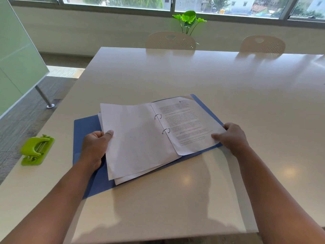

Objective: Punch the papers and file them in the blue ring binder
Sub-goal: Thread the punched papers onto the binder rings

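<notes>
- On the counter point(228, 88), we find the binder point(86, 127) lying open, papers point(139, 138) threaded on both rings point(158, 116).
- Rings run along the spine, angled away to the left; sheets fan to either side.
- Left hand point(95, 147) pinches the blank stack's outer edge, thumb on top.
- Right hand point(233, 136) pinches the printed page's outer edge.
- We judge closing next: either cover folds toward the rings.
- Punch point(37, 149) sits well left.
</notes>
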A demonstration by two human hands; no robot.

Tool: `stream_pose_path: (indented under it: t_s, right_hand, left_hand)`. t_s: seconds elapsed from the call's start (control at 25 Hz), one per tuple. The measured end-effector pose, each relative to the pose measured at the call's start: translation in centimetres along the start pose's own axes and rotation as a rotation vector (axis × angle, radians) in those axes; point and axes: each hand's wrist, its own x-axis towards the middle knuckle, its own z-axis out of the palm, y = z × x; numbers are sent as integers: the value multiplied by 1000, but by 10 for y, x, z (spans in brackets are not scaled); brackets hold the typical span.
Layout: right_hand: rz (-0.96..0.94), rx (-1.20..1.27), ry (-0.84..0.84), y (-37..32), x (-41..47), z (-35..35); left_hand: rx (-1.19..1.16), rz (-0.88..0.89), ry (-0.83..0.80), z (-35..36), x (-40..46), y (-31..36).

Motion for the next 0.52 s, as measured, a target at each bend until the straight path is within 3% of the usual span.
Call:
stream_pose_path:
  t_s: [0.12,0.28,0.52]
  right_hand:
    - [-50,185,136,-7,-4,-3]
    - [-142,357,190,-28,-11,-12]
    - [-379,772,39,-85,-45,-16]
  left_hand:
    - [-5,6,4,0,1,-1]
    - [-5,4,1,-4,3,-5]
    - [25,20,43,-2,3,-5]
